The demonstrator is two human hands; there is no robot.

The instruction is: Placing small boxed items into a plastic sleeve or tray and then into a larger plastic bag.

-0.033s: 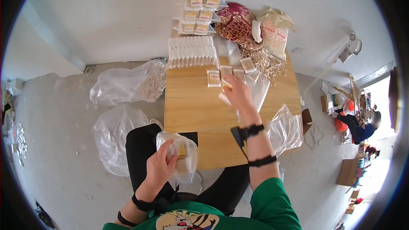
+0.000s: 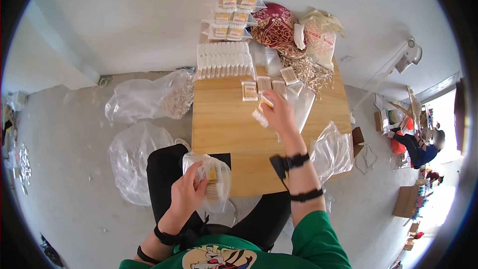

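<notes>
My left hand [image 2: 190,189] grips the side of a clear plastic bag [image 2: 222,168] over my lap, at the table's near edge. Inside the bag shows a cotton swab pack with a yellow label [image 2: 213,184]. Above the wooden table [image 2: 224,129], my right hand [image 2: 280,112] is closed on another cotton swab pack [image 2: 260,115], held tilted. Just beyond that hand lie a labelled swab pack [image 2: 249,91] and several more bundles of swabs [image 2: 264,84]. A loose heap of swabs [image 2: 311,72] spreads at the far right of the table.
Rows of white-tipped swab bundles [image 2: 224,61] stand at the far left, below stacked bagged packs [image 2: 233,17]. A patterned maroon cloth [image 2: 275,27] and a printed sack [image 2: 321,40] sit behind the heap. Clear bags [image 2: 332,152] lie at the right; large bags [image 2: 139,159] are on the floor.
My right hand has drawn slightly nearer to me with the swab pack, whose swab ends show more now. My left hand and the bag stay almost still.
</notes>
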